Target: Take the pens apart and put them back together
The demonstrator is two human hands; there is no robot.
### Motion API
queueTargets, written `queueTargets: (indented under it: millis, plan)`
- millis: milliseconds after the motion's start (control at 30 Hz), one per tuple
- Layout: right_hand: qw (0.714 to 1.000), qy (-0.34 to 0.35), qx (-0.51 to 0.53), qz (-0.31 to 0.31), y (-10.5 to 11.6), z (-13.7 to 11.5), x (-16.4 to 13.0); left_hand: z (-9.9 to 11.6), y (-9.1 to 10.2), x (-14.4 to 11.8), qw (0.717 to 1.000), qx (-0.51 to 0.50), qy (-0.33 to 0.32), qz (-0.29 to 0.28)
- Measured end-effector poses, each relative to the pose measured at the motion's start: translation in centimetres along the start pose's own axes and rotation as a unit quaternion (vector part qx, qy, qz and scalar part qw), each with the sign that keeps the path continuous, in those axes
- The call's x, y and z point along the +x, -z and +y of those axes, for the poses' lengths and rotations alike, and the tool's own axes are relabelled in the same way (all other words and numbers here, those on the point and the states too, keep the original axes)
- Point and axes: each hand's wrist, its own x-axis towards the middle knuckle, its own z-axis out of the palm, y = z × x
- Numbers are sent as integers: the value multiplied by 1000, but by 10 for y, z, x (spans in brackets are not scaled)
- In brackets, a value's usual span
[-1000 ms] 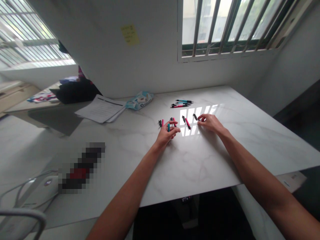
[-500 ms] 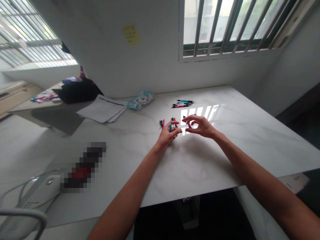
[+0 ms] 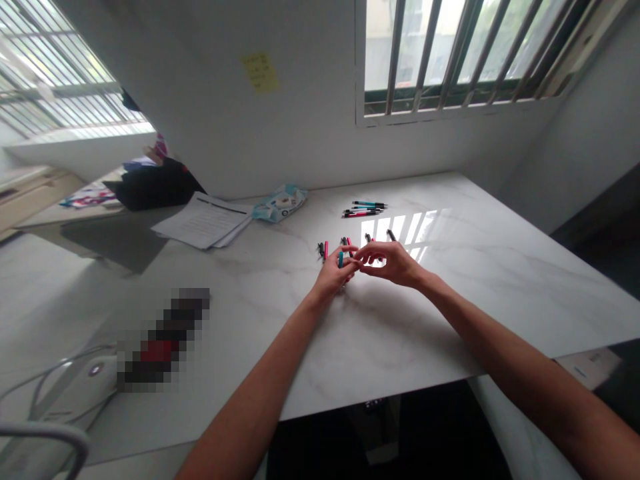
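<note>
My left hand (image 3: 331, 275) is closed around a teal pen barrel (image 3: 341, 259), which sticks up between its fingers. The thumb and fingertips of my right hand (image 3: 393, 263) are pinched together at the left fingertips; anything between them is too small to make out. Just beyond the hands lie small groups of pen parts: black pieces (image 3: 321, 251) beside a pink barrel (image 3: 326, 249), another pink barrel (image 3: 349, 244) with dark parts, and dark parts (image 3: 369, 238) partly behind my right hand. Farther right lies a single black piece (image 3: 391, 235).
Several whole-looking pens (image 3: 364, 212) lie in a pile farther back on the marble-patterned table (image 3: 425, 320). A blue wipes packet (image 3: 280, 203) and printed sheets (image 3: 200, 220) are at the back left. A pixelated dark object (image 3: 165, 340) lies at the left.
My right hand has moved left from the pen parts to meet my left hand, its fingers closing to a pinch. My left hand has stayed nearly in place with the teal barrel.
</note>
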Motion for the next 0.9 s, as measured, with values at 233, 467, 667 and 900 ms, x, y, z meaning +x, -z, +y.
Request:
queueTargets:
  millis: [233,467,667,900]
  plan:
    - [992,-17,-94,80,29,24,4,-1,2,3,1000,4,-6,13]
    - [966,-82,-221,105,46,79,8,0,0,3,1000,13,3,19]
    - [952,-123,-256,110,45,91,2,0,2,3,999,20,0,28]
    - [945,-114,-283,121,50,92,-2,-1,4,4,999,6,-5,38]
